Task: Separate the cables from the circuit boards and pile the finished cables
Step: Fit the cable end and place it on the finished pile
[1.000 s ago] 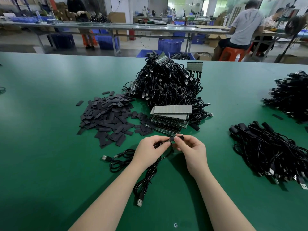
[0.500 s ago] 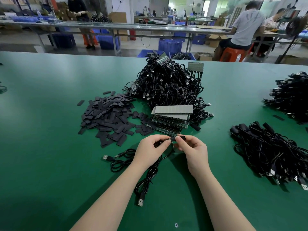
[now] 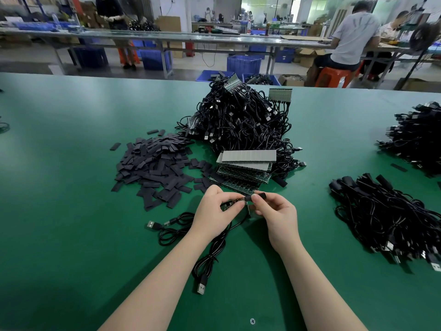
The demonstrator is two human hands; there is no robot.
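My left hand [image 3: 216, 211] pinches a small green circuit board [image 3: 235, 202] at the end of a black USB cable [image 3: 210, 256] that trails toward me on the green table [image 3: 71, 235]. My right hand [image 3: 276, 213] pinches a short black sleeve [image 3: 259, 195] at the board's right end. Another loose cable [image 3: 171, 229] lies just left of my left hand. A big heap of cables still joined to boards [image 3: 241, 123] sits behind a stack of circuit board strips [image 3: 245, 166]. A pile of finished cables [image 3: 386, 218] lies to the right.
A spread of flat black sleeve pieces [image 3: 152, 168] covers the table left of the stack. Another cable pile [image 3: 417, 137] sits at the far right edge. Beyond the table stand workbenches, blue crates and seated people.
My hands have stayed in place; the black sleeve sits slightly further right along the board, and more of the green board shows between my fingers.
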